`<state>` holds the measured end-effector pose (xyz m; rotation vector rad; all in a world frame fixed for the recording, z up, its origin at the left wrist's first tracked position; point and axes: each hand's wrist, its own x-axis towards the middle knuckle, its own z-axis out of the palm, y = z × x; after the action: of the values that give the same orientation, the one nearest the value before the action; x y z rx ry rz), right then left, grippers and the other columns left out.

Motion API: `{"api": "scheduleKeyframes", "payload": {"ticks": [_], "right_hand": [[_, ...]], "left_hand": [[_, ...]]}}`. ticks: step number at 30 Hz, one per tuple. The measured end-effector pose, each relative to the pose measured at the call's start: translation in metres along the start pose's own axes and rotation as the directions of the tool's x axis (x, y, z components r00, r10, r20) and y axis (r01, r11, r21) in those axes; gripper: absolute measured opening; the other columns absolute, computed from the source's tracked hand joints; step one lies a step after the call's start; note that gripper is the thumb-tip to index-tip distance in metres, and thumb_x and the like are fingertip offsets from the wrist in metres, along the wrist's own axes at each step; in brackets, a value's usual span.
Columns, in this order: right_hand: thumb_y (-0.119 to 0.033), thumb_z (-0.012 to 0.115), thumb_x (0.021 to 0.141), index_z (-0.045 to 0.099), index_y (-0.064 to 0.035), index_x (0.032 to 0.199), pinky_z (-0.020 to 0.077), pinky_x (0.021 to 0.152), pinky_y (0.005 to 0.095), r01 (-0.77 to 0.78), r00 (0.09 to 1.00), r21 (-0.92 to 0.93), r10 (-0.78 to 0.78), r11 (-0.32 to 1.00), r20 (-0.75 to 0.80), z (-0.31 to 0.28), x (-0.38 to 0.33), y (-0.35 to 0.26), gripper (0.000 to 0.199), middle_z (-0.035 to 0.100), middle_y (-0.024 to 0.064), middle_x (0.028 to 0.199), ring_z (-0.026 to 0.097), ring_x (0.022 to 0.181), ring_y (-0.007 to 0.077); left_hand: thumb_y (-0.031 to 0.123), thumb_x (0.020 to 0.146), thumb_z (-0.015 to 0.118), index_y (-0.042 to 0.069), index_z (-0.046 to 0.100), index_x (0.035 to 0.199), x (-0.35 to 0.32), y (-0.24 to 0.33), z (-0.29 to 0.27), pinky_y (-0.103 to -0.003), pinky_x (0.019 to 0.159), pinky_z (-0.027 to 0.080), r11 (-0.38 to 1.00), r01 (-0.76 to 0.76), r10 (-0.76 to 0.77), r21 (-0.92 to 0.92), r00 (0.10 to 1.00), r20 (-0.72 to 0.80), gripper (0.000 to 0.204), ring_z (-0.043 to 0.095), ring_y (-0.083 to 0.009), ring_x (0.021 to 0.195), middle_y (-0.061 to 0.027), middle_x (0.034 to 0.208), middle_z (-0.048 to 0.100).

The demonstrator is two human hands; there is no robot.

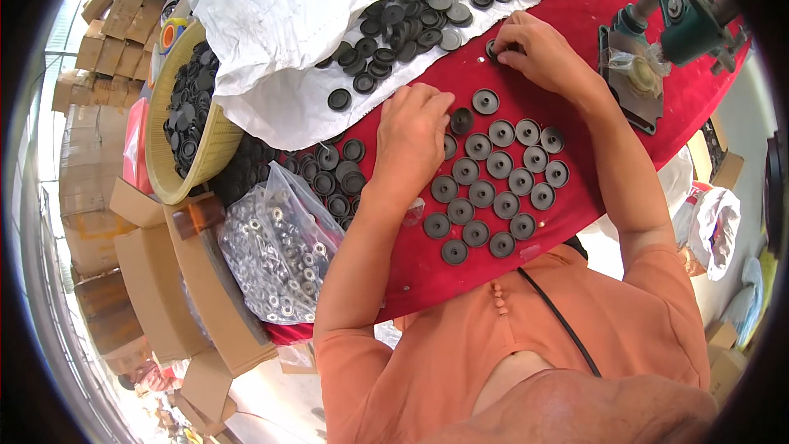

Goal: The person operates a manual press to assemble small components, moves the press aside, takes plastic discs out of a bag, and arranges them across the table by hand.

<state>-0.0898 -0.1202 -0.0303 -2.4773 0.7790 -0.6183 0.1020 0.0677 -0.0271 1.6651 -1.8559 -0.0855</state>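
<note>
My left hand (409, 136) is over the red cloth with its fingers curled, their tips at the left edge of a dark round plastic cap (462, 121). A second cap (449, 146) is partly covered by that hand. Farther right, my right hand (534, 51) pinches a black cap (491, 49) near the edge of the white sack. Between my forearms lie several round black caps (499, 164) in loose rows, hollow side up, each with a small hub at its centre.
A white woven sack (279, 25) spills a heap of black caps (403, 29). At left are a yellow basket (160, 173) of black parts, a clear bag (275, 255) of metal-ringed pieces and cardboard boxes (156, 279). A green metal press (686, 16) stands at the far right.
</note>
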Motion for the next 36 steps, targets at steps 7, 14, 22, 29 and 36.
{"api": "scheduleKeyframes", "payload": {"ticks": [7,14,22,29,36], "right_hand": [[-0.014,0.071,0.086,0.072,-0.0038,0.095,0.0526,0.086,0.0451,0.025,0.998,-0.067,-0.021,0.997,0.057,0.011,0.01,-0.008,0.013,0.065,0.0152,0.101,0.065,0.097,0.036],[-0.009,0.072,0.086,0.072,-0.0023,0.1,0.053,0.086,0.0416,0.229,0.942,0.001,-0.222,0.973,0.25,0.041,0.027,-0.057,0.015,0.066,0.0137,0.104,0.066,0.098,0.0338],[-0.021,0.075,0.089,0.075,-0.01,0.116,0.0457,0.102,0.0481,0.296,0.931,0.014,-0.292,0.955,0.217,0.037,-0.008,-0.049,0.03,0.064,0.0093,0.132,0.058,0.124,0.0302],[-0.018,0.073,0.09,0.074,-0.0119,0.117,0.0381,0.109,0.0482,0.337,0.919,-0.014,-0.325,0.942,0.222,0.015,-0.045,-0.034,0.027,0.058,0.0053,0.14,0.051,0.133,0.0267],[-0.034,0.083,0.074,0.063,-0.0138,0.133,0.037,0.108,0.0528,0.352,0.935,-0.247,-0.324,0.903,0.146,0.001,-0.105,-0.089,0.065,0.051,0.0113,0.151,0.046,0.14,0.0337]], "left_hand": [[-0.001,0.082,0.072,0.001,0.071,0.108,-0.002,-0.012,-0.008,-0.042,0.093,0.05,0.992,0.076,-0.07,-0.098,0.996,0.057,0.026,0.061,-0.0327,0.104,-0.0119,0.105,0.065],[0.005,0.082,0.075,0.002,0.07,0.111,-0.012,-0.01,-0.036,-0.042,0.095,0.05,0.991,0.131,-0.134,0.028,0.97,0.203,0.03,0.06,-0.0346,0.11,-0.0142,0.111,0.063],[0.015,0.082,0.078,0.0,0.07,0.109,-0.041,0.003,-0.069,-0.048,0.09,0.05,0.78,0.172,-0.328,0.601,0.931,0.158,0.033,0.061,-0.0376,0.108,-0.0161,0.113,0.064],[0.046,0.082,0.078,-0.008,0.042,0.147,-0.083,0.04,-0.041,-0.056,0.115,0.035,0.996,0.022,-0.04,0.086,0.976,0.213,0.091,0.042,-0.0469,0.141,-0.0292,0.155,0.039],[0.066,0.077,0.073,-0.011,0.032,0.152,-0.12,0.062,-0.028,-0.062,0.119,0.026,0.983,0.118,-0.157,0.143,0.94,0.303,0.114,0.025,-0.0521,0.15,-0.0336,0.161,0.026]]}}
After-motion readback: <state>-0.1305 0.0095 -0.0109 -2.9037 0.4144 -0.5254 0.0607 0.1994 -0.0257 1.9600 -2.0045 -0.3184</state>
